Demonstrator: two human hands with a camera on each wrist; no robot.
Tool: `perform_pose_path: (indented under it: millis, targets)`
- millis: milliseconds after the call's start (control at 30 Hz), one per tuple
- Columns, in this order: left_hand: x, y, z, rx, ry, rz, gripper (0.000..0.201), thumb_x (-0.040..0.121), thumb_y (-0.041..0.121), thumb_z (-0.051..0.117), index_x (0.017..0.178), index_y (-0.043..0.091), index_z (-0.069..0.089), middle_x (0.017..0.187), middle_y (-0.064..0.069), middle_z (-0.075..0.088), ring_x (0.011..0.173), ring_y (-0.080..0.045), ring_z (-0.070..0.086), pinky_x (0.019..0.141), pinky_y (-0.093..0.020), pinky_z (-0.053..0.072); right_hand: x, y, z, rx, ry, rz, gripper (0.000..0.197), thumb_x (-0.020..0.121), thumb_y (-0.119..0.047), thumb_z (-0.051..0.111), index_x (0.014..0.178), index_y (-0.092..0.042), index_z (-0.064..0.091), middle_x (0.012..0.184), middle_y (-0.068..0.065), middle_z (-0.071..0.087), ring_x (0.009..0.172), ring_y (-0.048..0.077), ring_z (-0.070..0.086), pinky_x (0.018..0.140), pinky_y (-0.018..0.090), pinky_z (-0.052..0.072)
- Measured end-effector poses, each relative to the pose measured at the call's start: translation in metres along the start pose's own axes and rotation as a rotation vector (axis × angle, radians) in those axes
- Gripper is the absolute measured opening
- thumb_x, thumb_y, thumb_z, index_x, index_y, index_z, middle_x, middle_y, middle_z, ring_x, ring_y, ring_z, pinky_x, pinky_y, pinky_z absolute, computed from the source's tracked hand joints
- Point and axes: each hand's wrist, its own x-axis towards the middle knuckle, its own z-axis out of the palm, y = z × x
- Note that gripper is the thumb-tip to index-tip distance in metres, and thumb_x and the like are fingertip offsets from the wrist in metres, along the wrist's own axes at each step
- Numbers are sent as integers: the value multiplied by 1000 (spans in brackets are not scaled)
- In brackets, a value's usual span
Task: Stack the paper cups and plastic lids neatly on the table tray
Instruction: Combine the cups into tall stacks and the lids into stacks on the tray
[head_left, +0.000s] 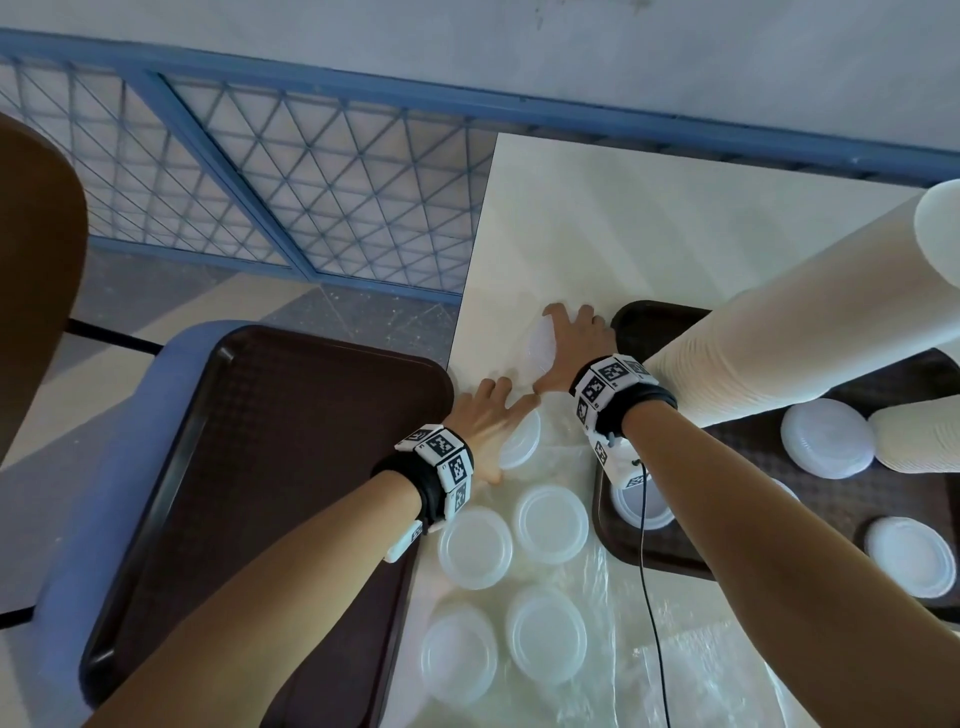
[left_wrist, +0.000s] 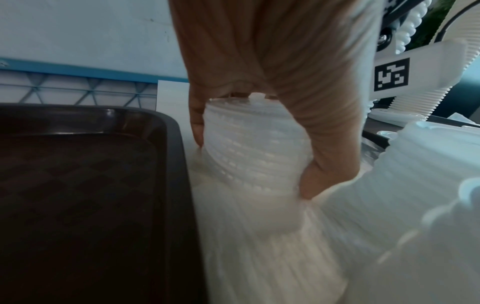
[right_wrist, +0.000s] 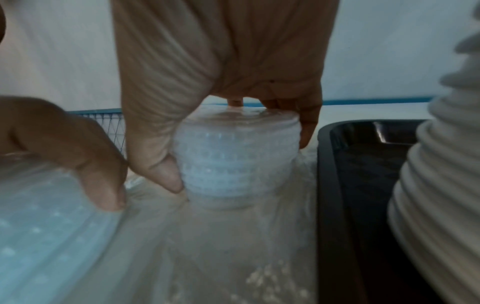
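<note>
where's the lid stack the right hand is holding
In the head view it stands on the table, under the right hand, just left of the right tray's far corner; the lid stack sits beyond the left hand.

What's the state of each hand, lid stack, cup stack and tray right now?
left hand: grips a lid stack standing on the table, thumb and fingers on opposite sides.
right hand: grips another lid stack, upright on the table.
loose lid stacks: standing upright on the table, untouched.
left tray: nothing on its visible surface.
right tray: holds cup stacks and lid stacks.
</note>
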Motion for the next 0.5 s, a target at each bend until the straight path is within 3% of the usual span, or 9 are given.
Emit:
perform_pose_path:
  millis: [333,500]
  targets:
    - [1,-3,3,1,24,24,107,57,26,80,142,20,16,134,-17,27,120,-33,33,90,-41,42,-12,-4,-30,342,175,9,91,57,-35,81,130,-20,29,124,13,37,110,35,46,86,38,41]
    - [0,-4,0,-103,47,13,103,54,28,81,138,19,22,129,-15,32,116,-31,37,85,-40,47,-38,-9,-50,465,187,-37,96,55,-35,82,133,-20,27,123,14,38,111,37,49,88,40,45]
